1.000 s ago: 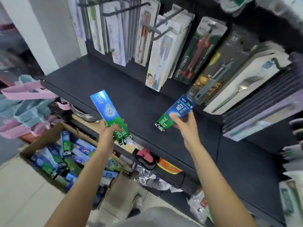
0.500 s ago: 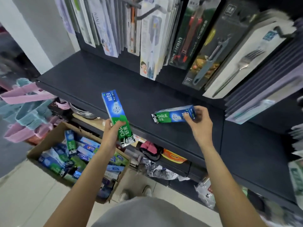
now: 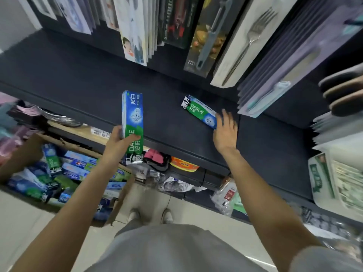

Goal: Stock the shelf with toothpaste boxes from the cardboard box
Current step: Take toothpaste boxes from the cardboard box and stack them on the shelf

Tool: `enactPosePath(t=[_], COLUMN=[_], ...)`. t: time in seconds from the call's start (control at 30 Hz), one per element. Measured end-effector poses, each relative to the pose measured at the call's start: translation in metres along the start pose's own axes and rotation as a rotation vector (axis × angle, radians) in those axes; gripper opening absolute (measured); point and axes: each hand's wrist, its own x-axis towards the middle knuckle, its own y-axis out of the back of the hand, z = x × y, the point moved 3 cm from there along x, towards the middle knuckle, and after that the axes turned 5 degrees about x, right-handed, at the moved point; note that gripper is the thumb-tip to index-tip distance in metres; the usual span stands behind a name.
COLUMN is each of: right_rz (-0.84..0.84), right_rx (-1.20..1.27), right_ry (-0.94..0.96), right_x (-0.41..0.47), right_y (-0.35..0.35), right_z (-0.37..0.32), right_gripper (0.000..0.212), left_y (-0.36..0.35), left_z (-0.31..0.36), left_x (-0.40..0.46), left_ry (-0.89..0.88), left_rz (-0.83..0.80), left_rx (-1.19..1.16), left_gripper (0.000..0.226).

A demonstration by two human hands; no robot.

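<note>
My left hand (image 3: 117,143) grips a blue and green toothpaste box (image 3: 132,116) near its lower end and holds it upright in front of the dark shelf (image 3: 82,79). A second toothpaste box (image 3: 199,110) lies flat on that shelf. My right hand (image 3: 225,130) is spread with straight fingers, its fingertips touching the box's near end. Down at the left, the cardboard box (image 3: 121,201) on the floor holds several more toothpaste boxes (image 3: 76,165).
Packaged goods hang close above the shelf: cards (image 3: 135,30), a peeler (image 3: 208,36) and fork packs (image 3: 245,42). More packs (image 3: 341,181) stack at the right. Lower shelves hold small goods (image 3: 182,163). My feet (image 3: 151,214) stand on the tiled floor.
My right hand has laid its toothpaste box flat on the shelf and let go, its fingers now straight. My left hand has kept its box upright and moved a little toward the shelf.
</note>
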Motion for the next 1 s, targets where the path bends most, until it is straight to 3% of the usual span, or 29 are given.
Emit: enactPosePath(t=[0.1,0.17,0.3,0.5,0.6,0.73,0.87,0.93,1.0], right_rz=[-0.039,-0.113,-0.190,-0.143,-0.019,-0.029,-0.206,-0.328,-0.334], right_rx=[-0.063,-0.119,-0.168,-0.018,0.309,0.673,0.470,0.473,0.603], right_ry=[0.309,0.409,0.410,0.430,0.488,0.425,0.563,0.527,0.450], right_x=[0.019,0.027,0.049,0.079,0.036,-0.036,-0.052,-0.050,-0.048], right_y=[-0.010,-0.021,-0.033,-0.024,-0.005,0.021,0.025,0.024,0.023], right_z=[-0.024,-0.035,-0.021,0.015,-0.003,-0.028,-0.036,-0.034,-0.024], right_gripper=[0.067,0.064,0.041,0.050,0.053,0.051,0.063,0.062,0.055], left_y=[-0.016,-0.026,-0.045,-0.063,-0.063,-0.065,-0.084,-0.096,-0.105], left_z=[-0.003,-0.005,-0.008,-0.004,0.001,0.022,0.049,0.057,0.063], left_x=[-0.003,-0.005,-0.009,-0.006,0.003,0.019,0.022,0.025,0.029], left_ry=[-0.005,0.007,0.019,-0.043,-0.099,-0.197,-0.324,-0.419,-0.633], left_rz=[0.019,0.045,0.067,0.007,-0.064,-0.288,-0.609,-0.631,-0.494], left_rx=[0.000,-0.025,-0.069,0.036,0.272,0.937,1.170,1.202,1.258], left_gripper=[0.028,0.031,0.034,0.038,0.043,0.058,0.048,0.046,0.052])
